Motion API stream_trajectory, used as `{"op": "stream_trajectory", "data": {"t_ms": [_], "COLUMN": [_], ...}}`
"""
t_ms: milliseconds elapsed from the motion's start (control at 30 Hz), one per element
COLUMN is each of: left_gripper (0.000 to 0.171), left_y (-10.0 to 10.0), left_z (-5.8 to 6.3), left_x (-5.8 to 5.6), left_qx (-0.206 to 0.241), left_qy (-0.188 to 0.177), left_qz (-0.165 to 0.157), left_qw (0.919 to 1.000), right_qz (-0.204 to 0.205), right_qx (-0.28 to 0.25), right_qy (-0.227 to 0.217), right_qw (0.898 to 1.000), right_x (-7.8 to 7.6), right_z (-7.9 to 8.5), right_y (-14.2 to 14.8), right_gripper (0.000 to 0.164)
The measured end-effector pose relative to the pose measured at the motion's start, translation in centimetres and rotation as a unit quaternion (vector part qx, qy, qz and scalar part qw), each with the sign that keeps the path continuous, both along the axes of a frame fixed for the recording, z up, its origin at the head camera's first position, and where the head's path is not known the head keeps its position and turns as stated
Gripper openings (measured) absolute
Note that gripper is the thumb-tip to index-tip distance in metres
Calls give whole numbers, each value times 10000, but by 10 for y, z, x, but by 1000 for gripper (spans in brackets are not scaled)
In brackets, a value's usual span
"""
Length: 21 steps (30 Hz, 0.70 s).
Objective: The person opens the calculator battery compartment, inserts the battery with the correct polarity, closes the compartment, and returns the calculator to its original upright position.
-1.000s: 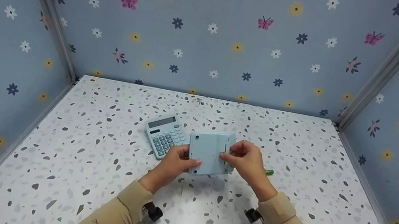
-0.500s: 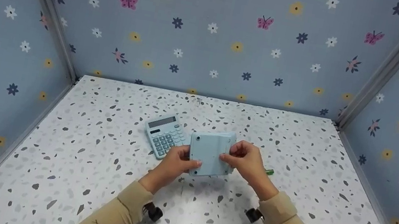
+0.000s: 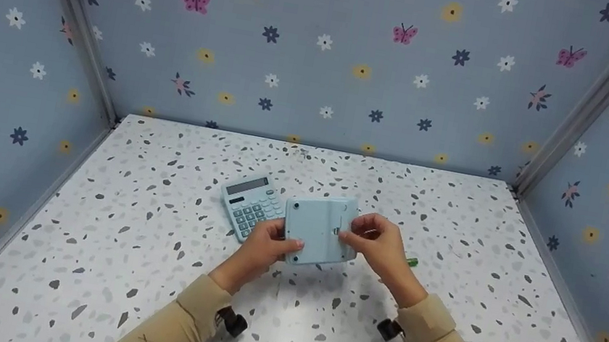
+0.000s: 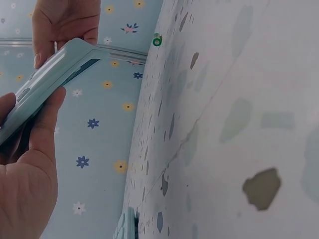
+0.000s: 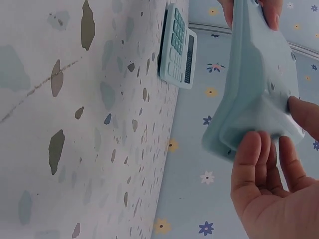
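A light-blue calculator [image 3: 319,230] is held above the table with its back toward the head camera. My left hand [image 3: 266,246] grips its left edge, thumb on the back and fingers underneath. My right hand [image 3: 382,247] pinches the right end; its thumb lies beside a small dark slot in the back. In the right wrist view, the right fingertips [image 5: 249,149] touch the end of the held calculator [image 5: 256,84]. A second light-blue calculator [image 3: 250,204] lies keys up on the table, partly hidden by the left hand and the held one.
A small green cylinder [image 3: 412,262], like a battery, lies on the speckled white table [image 3: 137,267] behind the right wrist. Flower-patterned panels [image 3: 321,74] enclose the table at the back and both sides.
The held calculator has shifted slightly left and up, tilting a little. The dark slot now shows left of the right thumb. The second calculator and the green cylinder stay in place.
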<state>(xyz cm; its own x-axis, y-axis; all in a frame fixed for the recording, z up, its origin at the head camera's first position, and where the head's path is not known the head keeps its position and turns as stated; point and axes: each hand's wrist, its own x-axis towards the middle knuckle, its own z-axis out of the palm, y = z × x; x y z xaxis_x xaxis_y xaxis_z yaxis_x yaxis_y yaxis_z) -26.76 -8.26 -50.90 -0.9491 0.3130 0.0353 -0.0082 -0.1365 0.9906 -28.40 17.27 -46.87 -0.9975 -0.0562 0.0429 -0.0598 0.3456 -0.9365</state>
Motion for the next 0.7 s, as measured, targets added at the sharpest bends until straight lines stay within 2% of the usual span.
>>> {"op": "stream_trajectory", "data": {"t_ms": [100, 267, 700], "left_gripper": [47, 48, 49], "left_y": [-1, -2, -2], "left_z": [1, 2, 2], "left_x": [1, 1, 1], "left_qx": [-14, 57, 47], "left_qy": [-29, 19, 61], "left_qz": [-27, -104, -132], "left_qw": [10000, 9999, 9999], "right_qz": [-142, -129, -19], "right_qx": [172, 195, 254], "right_qy": [-95, -262, -58], "right_qw": [9997, 9994, 9997], "right_x": [-1, -1, 1], "right_z": [1, 3, 1], "right_y": [0, 0, 0], "right_gripper": [43, 60, 63]}}
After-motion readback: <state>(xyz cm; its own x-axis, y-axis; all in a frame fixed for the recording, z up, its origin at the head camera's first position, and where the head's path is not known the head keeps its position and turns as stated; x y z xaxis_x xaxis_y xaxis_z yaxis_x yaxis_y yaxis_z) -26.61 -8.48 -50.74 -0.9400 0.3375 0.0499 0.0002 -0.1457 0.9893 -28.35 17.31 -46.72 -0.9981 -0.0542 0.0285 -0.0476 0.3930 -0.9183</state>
